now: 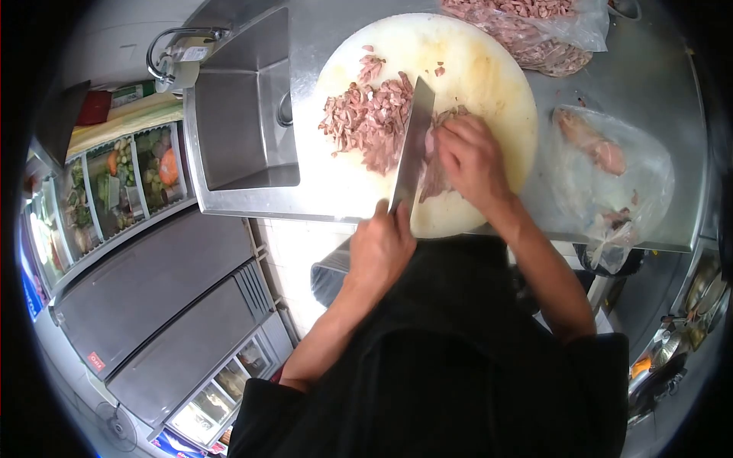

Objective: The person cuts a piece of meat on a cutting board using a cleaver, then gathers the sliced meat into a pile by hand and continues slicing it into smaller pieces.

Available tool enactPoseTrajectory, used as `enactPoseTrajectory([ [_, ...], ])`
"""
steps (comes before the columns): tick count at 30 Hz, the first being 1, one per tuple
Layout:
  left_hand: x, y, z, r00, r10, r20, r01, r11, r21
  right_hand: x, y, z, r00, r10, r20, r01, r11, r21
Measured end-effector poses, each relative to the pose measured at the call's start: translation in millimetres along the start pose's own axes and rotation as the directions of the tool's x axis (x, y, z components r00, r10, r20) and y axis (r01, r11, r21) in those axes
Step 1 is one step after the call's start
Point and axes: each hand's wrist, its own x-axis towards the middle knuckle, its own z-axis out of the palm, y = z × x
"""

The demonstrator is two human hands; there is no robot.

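Observation:
My left hand (379, 246) is closed round the handle of a cleaver (414, 141), its broad blade pointing away from me across a round white cutting board (504, 91). Just right of the blade, my right hand (469, 156) presses curled fingers onto a piece of meat (435, 183), partly hidden beneath them. To the left of the blade lies a heap of chopped meat (370, 118). A smaller clump of cut meat (372, 67) sits above that heap.
A steel sink (237, 130) with a faucet (164, 57) adjoins the board's left. Bagged chopped meat (527, 34) lies at the back right. Another plastic bag (649, 164) holds meat pieces on the right counter. A vegetable display fridge (122, 183) stands far left.

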Motion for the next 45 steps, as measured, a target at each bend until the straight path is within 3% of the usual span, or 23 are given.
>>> enactPoseTrajectory([
  [3,49,7,22,0.995,0.032,-0.094,-0.037,0.998,-0.054,1,-3,3,1.000,-0.003,-0.024,0.002,0.999,-0.043],
  [4,74,5,31,0.954,0.178,-0.243,-0.196,0.979,-0.051,0,-6,7,0.999,0.000,-0.039,-0.002,0.998,-0.056],
  [5,92,18,24,0.976,0.119,-0.183,-0.144,0.981,-0.127,2,-5,10,0.998,-0.007,-0.064,0.002,0.997,-0.076],
  [8,103,27,2,0.988,0.100,-0.116,-0.109,0.991,-0.077,2,-8,9,0.997,0.056,-0.049,-0.059,0.997,-0.054],
  [12,56,32,-39,0.998,-0.006,0.062,0.012,0.996,-0.091,-1,-8,13,0.993,0.080,-0.086,-0.084,0.996,-0.041],
  [15,16,17,-35,0.995,-0.040,0.089,0.036,0.998,0.053,1,-7,12,0.994,0.071,-0.086,-0.077,0.995,-0.065],
  [18,3,17,-22,0.993,-0.077,0.085,0.076,0.997,0.015,2,-8,11,0.996,0.056,-0.062,-0.059,0.997,-0.056],
  [19,2,11,-9,1.000,-0.011,-0.001,0.011,1.000,0.023,2,-7,11,0.998,0.034,-0.057,-0.037,0.998,-0.054],
  [22,28,18,18,0.997,-0.052,-0.063,0.054,0.998,0.033,2,1,15,0.999,-0.011,-0.042,0.008,0.998,-0.057],
  [24,75,12,34,0.946,0.182,-0.266,-0.187,0.982,0.010,2,1,16,0.999,-0.028,-0.017,0.026,0.998,-0.059],
  [28,116,27,10,0.987,0.091,-0.129,-0.112,0.980,-0.163,5,-3,3,0.990,0.135,0.045,-0.138,0.988,0.067],
  [29,114,26,1,0.993,0.071,-0.094,-0.090,0.972,-0.216,4,-4,0,0.945,0.312,0.096,-0.326,0.913,0.244],
  [32,96,11,-11,0.999,-0.033,-0.037,0.021,0.954,-0.299,8,-5,-28,0.996,0.050,0.077,-0.054,0.998,0.042],
  [33,88,4,-14,0.998,-0.051,-0.037,0.036,0.945,-0.326,4,-1,-32,0.976,0.071,0.207,-0.075,0.997,0.011],
  [36,63,-10,-27,0.996,-0.066,-0.060,0.036,0.911,-0.410,-10,2,-17,0.973,0.016,0.232,0.018,0.989,-0.144],
  [44,31,-27,-50,0.954,-0.270,0.134,0.300,0.824,-0.481,-34,-39,24,0.974,0.228,0.004,-0.208,0.895,-0.395],
  [45,31,-36,-45,0.977,-0.202,0.072,0.212,0.859,-0.466,-35,-39,27,0.972,0.234,-0.011,-0.218,0.888,-0.406],
])
